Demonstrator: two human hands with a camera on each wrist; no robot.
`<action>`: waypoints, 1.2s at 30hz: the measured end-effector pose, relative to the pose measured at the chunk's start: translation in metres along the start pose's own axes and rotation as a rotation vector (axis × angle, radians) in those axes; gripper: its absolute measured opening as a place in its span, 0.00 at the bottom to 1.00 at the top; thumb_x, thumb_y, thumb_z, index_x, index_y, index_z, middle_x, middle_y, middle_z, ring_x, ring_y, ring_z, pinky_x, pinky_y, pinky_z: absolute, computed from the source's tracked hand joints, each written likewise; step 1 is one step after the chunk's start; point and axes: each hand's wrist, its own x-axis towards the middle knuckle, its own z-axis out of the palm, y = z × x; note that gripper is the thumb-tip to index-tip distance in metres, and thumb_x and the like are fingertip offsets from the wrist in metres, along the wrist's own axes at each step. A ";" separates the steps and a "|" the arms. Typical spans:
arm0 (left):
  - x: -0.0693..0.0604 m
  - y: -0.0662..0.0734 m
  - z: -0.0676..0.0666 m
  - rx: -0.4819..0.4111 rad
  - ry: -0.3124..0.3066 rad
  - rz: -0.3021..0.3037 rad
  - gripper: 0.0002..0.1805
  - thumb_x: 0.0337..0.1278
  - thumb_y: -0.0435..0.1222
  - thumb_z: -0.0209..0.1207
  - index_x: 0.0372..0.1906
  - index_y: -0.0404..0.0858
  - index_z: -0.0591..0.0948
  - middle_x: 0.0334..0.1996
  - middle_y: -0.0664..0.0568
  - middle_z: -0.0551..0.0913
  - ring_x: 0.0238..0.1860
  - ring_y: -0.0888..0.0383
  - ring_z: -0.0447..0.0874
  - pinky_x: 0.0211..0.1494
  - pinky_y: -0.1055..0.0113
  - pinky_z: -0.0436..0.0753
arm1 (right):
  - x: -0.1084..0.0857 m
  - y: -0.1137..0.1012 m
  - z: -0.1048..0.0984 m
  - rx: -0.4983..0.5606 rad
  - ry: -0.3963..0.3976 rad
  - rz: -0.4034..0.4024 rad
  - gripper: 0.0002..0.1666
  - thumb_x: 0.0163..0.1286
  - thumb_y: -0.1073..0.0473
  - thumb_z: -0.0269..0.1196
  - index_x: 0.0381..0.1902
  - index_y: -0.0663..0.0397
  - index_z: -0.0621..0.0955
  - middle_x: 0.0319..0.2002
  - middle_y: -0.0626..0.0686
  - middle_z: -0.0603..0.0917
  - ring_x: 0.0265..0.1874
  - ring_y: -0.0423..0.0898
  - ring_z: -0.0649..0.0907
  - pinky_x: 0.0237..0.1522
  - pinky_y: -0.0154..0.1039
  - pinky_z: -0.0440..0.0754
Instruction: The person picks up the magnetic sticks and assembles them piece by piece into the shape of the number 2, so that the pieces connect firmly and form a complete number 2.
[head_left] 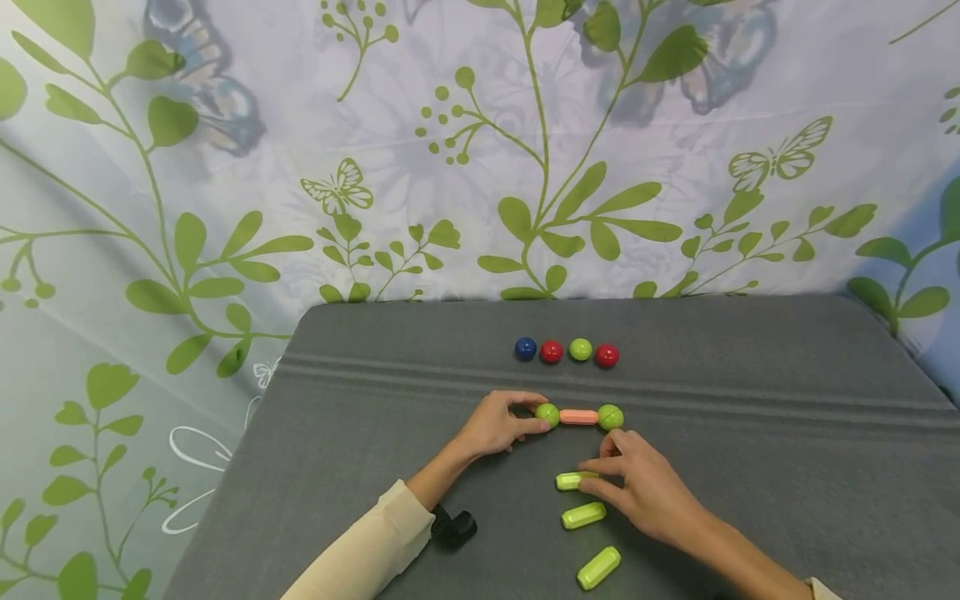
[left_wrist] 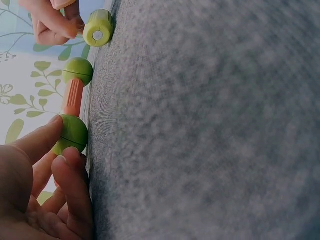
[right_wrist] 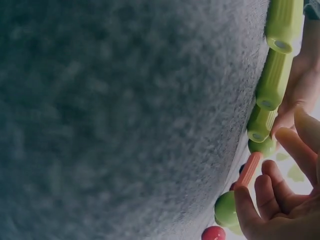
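Note:
In the head view my left hand (head_left: pixel 498 423) pinches the left green ball (head_left: pixel 547 415) of a joined piece. An orange ribbed rod (head_left: pixel 579 417) links that ball to a second green ball (head_left: pixel 611 417). Thumb and fingertips lie around the ball in the left wrist view, and the piece rests at the table surface. My right hand (head_left: pixel 645 483) is over a lime-green rod (head_left: pixel 567 482) on the table, thumb and index fingertip close to its right end. From the right wrist view, those fingertips (right_wrist: pixel 287 135) look just above the rod rather than round it.
Two more lime-green rods (head_left: pixel 583 516) (head_left: pixel 598 568) lie nearer me on the grey table (head_left: pixel 360 433). Farther back is a row of balls: blue (head_left: pixel 525 348), red (head_left: pixel 552 351), green (head_left: pixel 581 349) and red (head_left: pixel 607 355). A patterned curtain (head_left: pixel 420 167) hangs behind.

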 end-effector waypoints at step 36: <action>0.000 -0.001 0.000 -0.006 0.015 -0.002 0.17 0.56 0.41 0.71 0.52 0.45 0.86 0.40 0.59 0.83 0.19 0.62 0.77 0.15 0.69 0.74 | -0.001 0.005 -0.002 -0.005 -0.141 0.130 0.06 0.61 0.50 0.72 0.36 0.41 0.88 0.34 0.35 0.75 0.32 0.36 0.73 0.31 0.34 0.73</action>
